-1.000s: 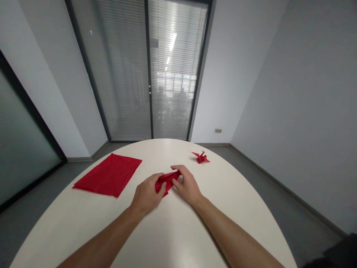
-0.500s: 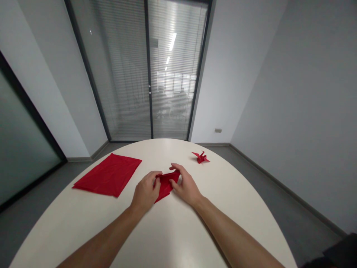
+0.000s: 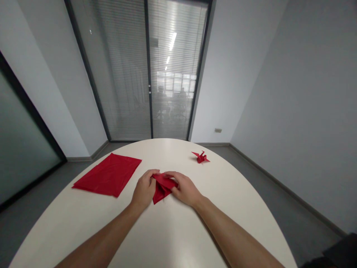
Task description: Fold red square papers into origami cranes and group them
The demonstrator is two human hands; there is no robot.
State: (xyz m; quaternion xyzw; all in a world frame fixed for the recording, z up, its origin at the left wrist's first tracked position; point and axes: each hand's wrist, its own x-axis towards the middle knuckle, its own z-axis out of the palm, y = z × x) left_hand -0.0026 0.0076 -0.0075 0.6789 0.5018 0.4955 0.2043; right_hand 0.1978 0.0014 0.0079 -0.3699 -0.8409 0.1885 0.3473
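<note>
A partly folded piece of red paper (image 3: 162,187) lies on the white round table (image 3: 173,234) in front of me, between my two hands. My left hand (image 3: 144,190) pinches its left edge with curled fingers. My right hand (image 3: 184,189) grips its right side, fingers pressed over a raised flap. A finished red paper crane (image 3: 200,157) stands farther back on the right, apart from both hands.
A stack of flat red paper sheets (image 3: 108,175) lies on the table's left side. Beyond the table's far edge are glass doors with blinds (image 3: 147,70) and grey walls. Grey floor shows around the table.
Both hands have drawn slightly toward me and to the left. The red paper has been opened and refolded; a flap now rises under my right fingers and its lower point juts toward me.
</note>
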